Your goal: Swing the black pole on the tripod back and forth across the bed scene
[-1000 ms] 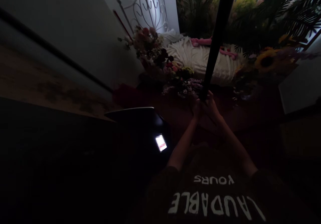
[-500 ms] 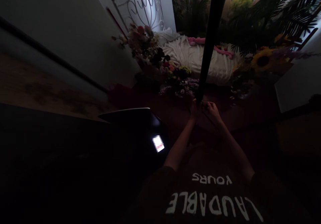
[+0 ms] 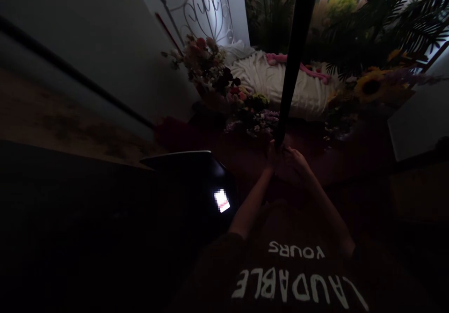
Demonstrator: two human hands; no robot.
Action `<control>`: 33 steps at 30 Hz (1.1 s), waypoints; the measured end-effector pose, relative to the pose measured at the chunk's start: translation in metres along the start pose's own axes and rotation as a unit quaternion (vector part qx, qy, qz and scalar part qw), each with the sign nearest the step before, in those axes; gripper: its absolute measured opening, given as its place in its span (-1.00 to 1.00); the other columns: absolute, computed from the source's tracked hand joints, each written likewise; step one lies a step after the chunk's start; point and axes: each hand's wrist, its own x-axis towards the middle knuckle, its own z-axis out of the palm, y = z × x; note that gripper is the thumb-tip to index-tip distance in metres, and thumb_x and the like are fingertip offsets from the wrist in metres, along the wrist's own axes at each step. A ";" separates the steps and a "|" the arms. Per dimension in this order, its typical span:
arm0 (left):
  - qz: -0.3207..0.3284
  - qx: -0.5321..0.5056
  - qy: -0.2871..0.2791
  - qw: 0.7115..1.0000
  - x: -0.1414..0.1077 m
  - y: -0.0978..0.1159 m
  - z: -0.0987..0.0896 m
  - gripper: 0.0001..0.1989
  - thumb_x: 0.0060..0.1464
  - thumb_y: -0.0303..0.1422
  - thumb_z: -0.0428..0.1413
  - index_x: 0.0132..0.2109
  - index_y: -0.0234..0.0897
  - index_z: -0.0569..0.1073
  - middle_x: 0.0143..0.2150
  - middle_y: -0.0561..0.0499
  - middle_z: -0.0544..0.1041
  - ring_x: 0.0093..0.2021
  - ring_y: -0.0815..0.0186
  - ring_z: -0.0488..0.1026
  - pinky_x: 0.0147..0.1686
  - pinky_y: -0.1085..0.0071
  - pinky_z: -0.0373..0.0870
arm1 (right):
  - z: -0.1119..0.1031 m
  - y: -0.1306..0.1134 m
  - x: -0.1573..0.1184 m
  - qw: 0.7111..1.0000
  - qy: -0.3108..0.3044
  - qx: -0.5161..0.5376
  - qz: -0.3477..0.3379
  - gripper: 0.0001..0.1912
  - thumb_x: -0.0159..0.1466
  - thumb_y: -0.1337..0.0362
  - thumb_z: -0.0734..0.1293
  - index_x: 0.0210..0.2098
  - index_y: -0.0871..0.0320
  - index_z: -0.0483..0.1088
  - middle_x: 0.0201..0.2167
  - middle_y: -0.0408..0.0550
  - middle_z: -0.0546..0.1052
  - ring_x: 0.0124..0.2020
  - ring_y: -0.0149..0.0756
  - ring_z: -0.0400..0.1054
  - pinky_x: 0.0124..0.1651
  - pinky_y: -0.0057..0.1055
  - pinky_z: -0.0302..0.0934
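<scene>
A long dark pole (image 3: 293, 60) rises from my hands toward the top of the view. My left hand (image 3: 272, 154) is closed around its lower end. Just to the right, my right hand (image 3: 296, 158) has its fingers drawn together near the pole's bottom; what they pinch, if anything, is too dark and small to make out.
Beyond my hands, a bed with cream cloth (image 3: 273, 79) is bordered by flowers (image 3: 206, 60), with a white metal headboard (image 3: 206, 13) at its left. A dark surface (image 3: 189, 163) with a lit screen (image 3: 221, 200) lies left. Another dark bar (image 3: 77, 74) crosses the left side.
My right hand has turned slightly, its fingers now lower and closer together. My left hand keeps its hold on the pole. The background has shifted slightly right.
</scene>
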 end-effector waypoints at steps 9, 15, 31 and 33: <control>-0.001 -0.003 -0.015 1.000 0.001 0.001 -0.001 -0.51 0.18 0.04 -0.08 0.06 -0.22 0.29 -0.09 -0.15 0.46 -0.11 0.23 0.46 -0.05 0.24 0.40 | 0.010 0.004 -0.008 0.986 0.083 -0.102 -0.103 -0.59 0.10 -0.11 0.37 -0.33 0.11 0.37 -0.50 -0.19 0.48 -0.47 -0.42 0.34 -0.45 -0.54 0.18; -0.016 -0.002 -0.014 1.000 0.002 0.008 -0.001 -0.47 0.17 0.04 -0.05 0.10 -0.25 0.30 -0.08 -0.17 0.48 -0.11 0.22 0.47 -0.07 0.26 0.41 | 0.015 0.007 -0.002 0.990 0.106 -0.041 -0.080 -0.55 0.12 -0.17 0.32 -0.46 0.12 0.33 -0.63 -0.23 0.39 -0.59 -0.46 0.28 -0.53 -0.53 0.12; -0.137 0.064 0.072 0.986 -0.090 -0.025 0.018 -0.53 0.25 -0.11 -0.10 0.13 -0.39 0.22 0.07 -0.35 0.33 0.03 0.15 0.41 0.06 0.18 0.33 | -0.168 0.060 -0.095 0.928 0.354 0.119 0.003 -0.83 0.02 0.20 0.39 -0.38 0.11 0.43 -0.54 -0.16 0.56 -0.56 -0.39 0.46 -0.51 -0.49 0.36; -0.164 0.060 0.035 0.984 -0.096 -0.026 0.033 -0.54 0.24 -0.16 -0.07 0.13 -0.40 0.19 0.06 -0.35 0.32 -0.04 0.17 0.44 0.03 0.19 0.35 | -0.192 0.060 -0.112 0.889 0.433 0.144 -0.033 -0.85 0.02 0.21 0.37 -0.42 0.10 0.39 -0.58 -0.21 0.53 -0.61 -0.42 0.42 -0.55 -0.52 0.33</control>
